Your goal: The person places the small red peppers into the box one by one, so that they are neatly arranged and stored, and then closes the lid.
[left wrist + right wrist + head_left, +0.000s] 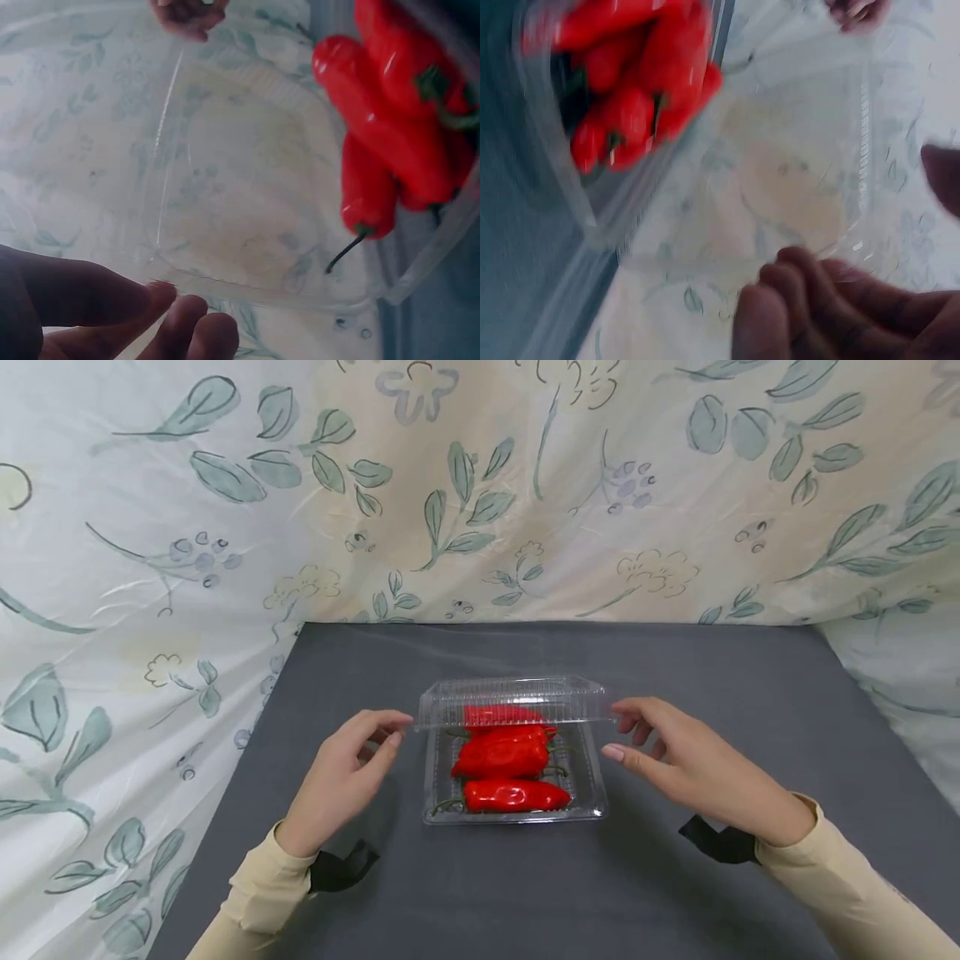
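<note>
A clear plastic clamshell box (592,797) stands on the grey table with its hinged lid (510,689) raised and tilted. Several red peppers (513,795) with green stems lie piled inside. At the lid's left corner is my left hand (341,777), its fingertips close to or touching the edge, the thumb a little lower. My right hand (686,768) is at the right corner, fingers at the lid edge and thumb held apart from them. Through the left wrist view the lid (225,187) looks transparent, with fingers (187,319) beside its corner. Exact fingertip contact is hard to see.
The dark grey tabletop (510,893) extends around the box. Behind it and along the sides hangs a pale curtain (480,527) with leaf and flower patterns. Black straps (341,867) circle both wrists over beige sleeves (258,893).
</note>
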Demonstrator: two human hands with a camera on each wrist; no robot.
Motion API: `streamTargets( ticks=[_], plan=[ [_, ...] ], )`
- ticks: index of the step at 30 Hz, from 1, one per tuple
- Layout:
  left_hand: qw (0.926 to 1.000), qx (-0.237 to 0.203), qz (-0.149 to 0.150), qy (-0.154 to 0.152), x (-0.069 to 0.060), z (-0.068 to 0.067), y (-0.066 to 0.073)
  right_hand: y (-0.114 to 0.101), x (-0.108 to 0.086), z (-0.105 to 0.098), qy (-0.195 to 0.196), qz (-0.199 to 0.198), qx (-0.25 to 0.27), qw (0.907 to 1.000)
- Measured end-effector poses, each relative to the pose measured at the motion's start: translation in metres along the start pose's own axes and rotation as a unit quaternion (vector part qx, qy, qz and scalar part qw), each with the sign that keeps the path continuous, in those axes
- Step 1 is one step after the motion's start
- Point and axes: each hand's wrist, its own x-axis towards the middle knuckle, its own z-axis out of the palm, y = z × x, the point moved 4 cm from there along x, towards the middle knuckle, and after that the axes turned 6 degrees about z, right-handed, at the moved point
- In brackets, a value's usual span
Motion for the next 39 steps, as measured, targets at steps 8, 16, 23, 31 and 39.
streamTargets(
  ticks=[8, 16, 23, 31, 39],
  plan=[
    [0.9963, -0.020, -0.082, -0.014, -0.033, 0.026, -0.010, 0.009, -0.026, 0.034, 0.016, 0.048, 0.049, 0.9975],
    [0.9870, -0.051, -0.152, 0.014, -0.047, 0.054, -0.025, 0.026, -0.031, 0.075, 0.056, 0.081, 0.142, 0.9850],
    [0.9823, -0.048, -0.179, 0.027, -0.052, 0.068, -0.033, 0.034, -0.031, 0.101, 0.070, 0.135, 0.203, 0.9673],
    [0.9721, -0.058, -0.224, 0.036, -0.060, 0.078, -0.041, 0.049, -0.030, 0.116, 0.022, 0.241, 0.305, 0.9211],
    [0.9504, -0.197, -0.235, 0.049, -0.064, 0.096, -0.046, 0.060, -0.033, 0.129, -0.075, 0.265, 0.412, 0.8685]
  ],
)
